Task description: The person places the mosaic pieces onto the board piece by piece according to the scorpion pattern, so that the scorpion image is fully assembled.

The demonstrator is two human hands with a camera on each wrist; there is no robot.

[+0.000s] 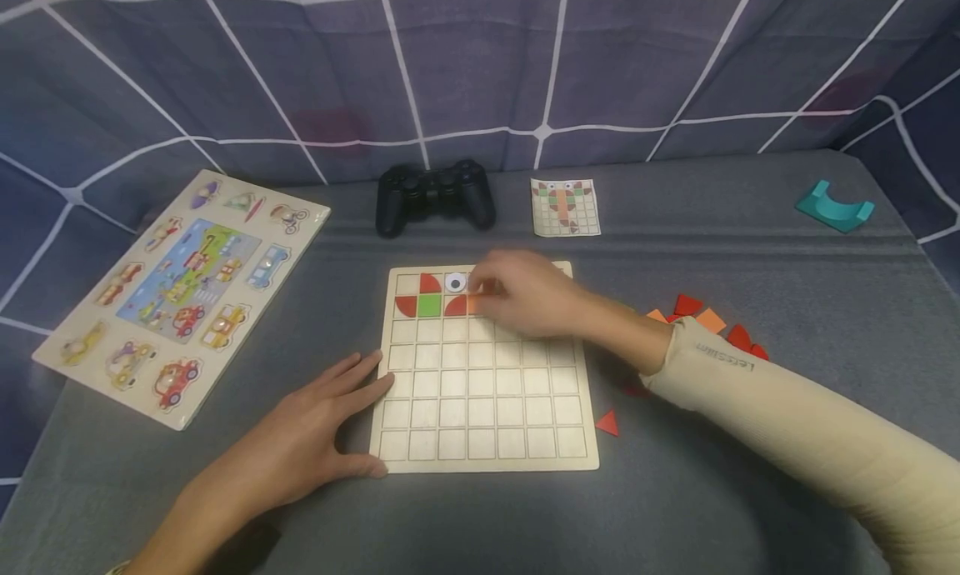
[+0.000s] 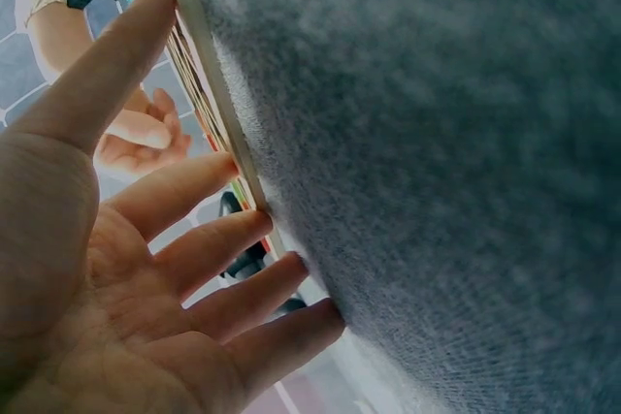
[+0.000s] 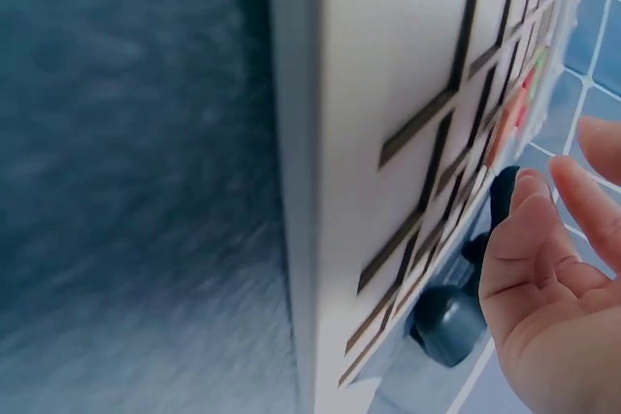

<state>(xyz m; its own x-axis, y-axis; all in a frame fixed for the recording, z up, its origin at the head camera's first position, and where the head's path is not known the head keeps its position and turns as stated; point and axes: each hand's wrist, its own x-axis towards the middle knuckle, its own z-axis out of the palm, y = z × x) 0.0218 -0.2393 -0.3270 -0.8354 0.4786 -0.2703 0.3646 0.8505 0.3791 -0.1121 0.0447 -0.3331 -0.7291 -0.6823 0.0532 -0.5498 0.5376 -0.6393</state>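
Observation:
A wooden grid board (image 1: 480,392) lies flat on the grey cloth. My left hand (image 1: 300,442) rests at its left edge with spread fingers; in the left wrist view the fingertips (image 2: 254,223) touch the rim. Over the top rows hovers my right hand (image 1: 528,296), loosely bent, thumb and forefinger apart, no piece visible between them. Just left of it are a white eye tile (image 1: 455,283) and an orange tile (image 1: 474,305), partly covered by the fingers. Red quarter-round pieces (image 1: 406,307) and a green square (image 1: 429,306) sit in nearby cells. The hand hides the cells beneath.
Behind the board lie a black game controller (image 1: 435,196) and a small pattern card (image 1: 566,208). A vehicle puzzle (image 1: 187,296) is at left. Loose red and orange pieces (image 1: 738,337) lie partly behind the right sleeve, a red triangle (image 1: 608,423) nearer. A teal holder (image 1: 835,208) is far right.

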